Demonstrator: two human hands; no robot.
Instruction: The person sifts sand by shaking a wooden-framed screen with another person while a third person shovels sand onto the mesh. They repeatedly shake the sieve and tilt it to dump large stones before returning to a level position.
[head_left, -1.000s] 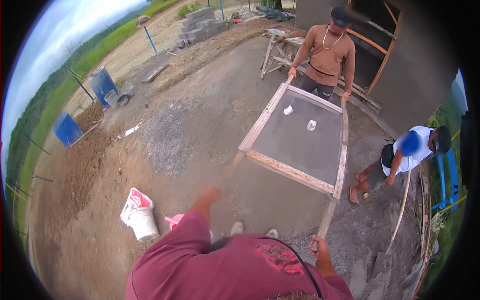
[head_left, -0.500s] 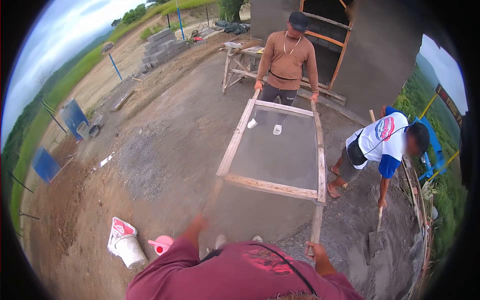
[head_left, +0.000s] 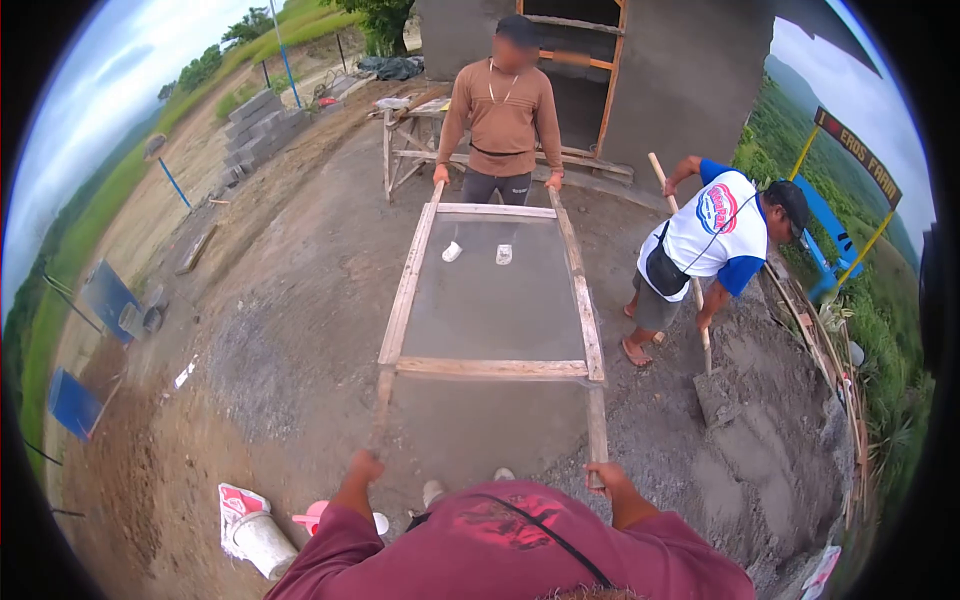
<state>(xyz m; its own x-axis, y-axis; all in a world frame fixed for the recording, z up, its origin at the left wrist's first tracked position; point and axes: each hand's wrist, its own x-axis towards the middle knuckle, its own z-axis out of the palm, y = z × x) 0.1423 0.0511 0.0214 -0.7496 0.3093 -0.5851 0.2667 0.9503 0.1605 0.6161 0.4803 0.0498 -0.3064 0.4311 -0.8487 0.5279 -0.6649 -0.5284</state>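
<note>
The wooden sieve frame (head_left: 490, 368) is held off the ground, its near handles clasped in the closed grip of the left hand (head_left: 365, 467) and the right hand (head_left: 607, 478), its mesh looking sifted bare, while the sand heap (head_left: 760, 440) right of the frame is judged unscreened.

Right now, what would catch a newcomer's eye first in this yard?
The big wooden-framed mesh screen in the middle, held above the ground: the left hand and right hand grip its near handles, and a person in a brown top holds the far end. To the right, a person in a white-and-blue shirt bends over a shovel at a grey sand heap.
</note>
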